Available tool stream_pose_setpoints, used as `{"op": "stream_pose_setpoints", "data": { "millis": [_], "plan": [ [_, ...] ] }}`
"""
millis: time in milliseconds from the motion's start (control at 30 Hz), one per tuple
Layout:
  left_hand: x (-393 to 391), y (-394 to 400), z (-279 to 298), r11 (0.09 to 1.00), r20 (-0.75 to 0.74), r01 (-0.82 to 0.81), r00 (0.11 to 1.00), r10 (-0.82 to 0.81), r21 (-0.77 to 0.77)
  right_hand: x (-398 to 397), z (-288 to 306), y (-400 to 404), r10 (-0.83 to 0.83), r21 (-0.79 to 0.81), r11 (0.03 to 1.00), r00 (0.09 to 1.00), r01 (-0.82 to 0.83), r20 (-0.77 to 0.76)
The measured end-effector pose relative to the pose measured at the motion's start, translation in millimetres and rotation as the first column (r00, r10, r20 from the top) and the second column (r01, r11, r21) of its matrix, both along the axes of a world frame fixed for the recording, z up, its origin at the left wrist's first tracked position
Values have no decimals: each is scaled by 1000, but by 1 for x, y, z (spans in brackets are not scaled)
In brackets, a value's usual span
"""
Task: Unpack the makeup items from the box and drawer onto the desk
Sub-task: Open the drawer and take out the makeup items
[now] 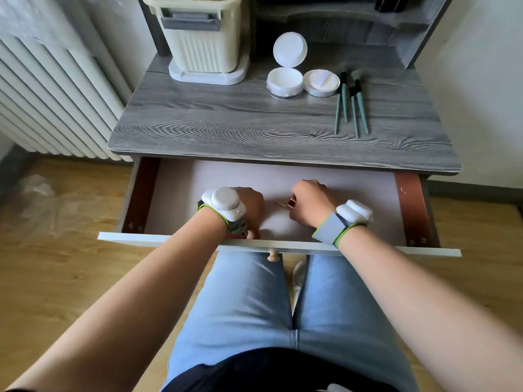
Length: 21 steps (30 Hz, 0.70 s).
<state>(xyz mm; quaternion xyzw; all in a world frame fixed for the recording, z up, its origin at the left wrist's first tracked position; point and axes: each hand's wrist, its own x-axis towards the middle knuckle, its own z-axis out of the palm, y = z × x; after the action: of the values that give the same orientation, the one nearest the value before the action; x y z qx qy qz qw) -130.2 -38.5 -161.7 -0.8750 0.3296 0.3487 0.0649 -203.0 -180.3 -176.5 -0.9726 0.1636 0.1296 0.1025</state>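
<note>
The drawer (175, 190) is pulled out under the grey desk (226, 123). Both my hands are inside it. My right hand (308, 203) is closed around a small copper-coloured item (291, 202), with a thin gold piece (280, 205) lying just left of it. My left hand (249, 207) curls down near the drawer front, fingers over something reddish that is mostly hidden. On the desk stand an open white powder jar (284, 82), a round puff case (321, 82) and several teal brushes (351, 106).
A cream storage box (203, 38) stands at the desk's back left. A white radiator (51, 94) is at the left. The drawer's white front edge (158, 239) with a wooden knob (273, 256) sits above my knees. Wooden floor surrounds the desk.
</note>
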Motion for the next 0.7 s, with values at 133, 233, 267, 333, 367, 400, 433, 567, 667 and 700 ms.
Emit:
{"op": "stream_pose_setpoints", "data": {
  "millis": [133,233,267,333,367,400,433,567,667,700],
  "plan": [
    [-2,-1,0,988,28,-30,999,35,-148,2,-6,1,32,29,999,998,-34,50],
    [-4,0,-1,973,23,-73,997,80,-217,4,-13,-2,53,64,996,996,-58,72],
    [-4,1,-2,968,14,-91,995,96,-233,5,-15,-3,72,64,995,995,-76,67],
    [-5,4,-2,962,20,-104,993,112,-253,8,-21,-4,102,60,993,992,-106,68],
    [-6,5,-1,961,26,-104,993,114,-257,8,-23,-4,105,58,992,992,-109,71],
    [-7,6,-1,959,29,-109,992,121,-262,8,-23,-3,107,59,992,992,-111,73],
    [-8,6,0,955,26,-114,992,126,-273,8,-23,-3,108,62,992,991,-113,77],
    [-14,6,4,934,52,-118,988,144,-336,6,-16,-3,117,66,990,988,-124,99],
    [-22,7,7,914,138,-144,968,210,-380,-1,-8,0,158,58,984,978,-167,137],
    [-25,8,8,910,187,-138,956,225,-390,-4,-5,1,174,52,982,972,-184,159]
  ]
}}
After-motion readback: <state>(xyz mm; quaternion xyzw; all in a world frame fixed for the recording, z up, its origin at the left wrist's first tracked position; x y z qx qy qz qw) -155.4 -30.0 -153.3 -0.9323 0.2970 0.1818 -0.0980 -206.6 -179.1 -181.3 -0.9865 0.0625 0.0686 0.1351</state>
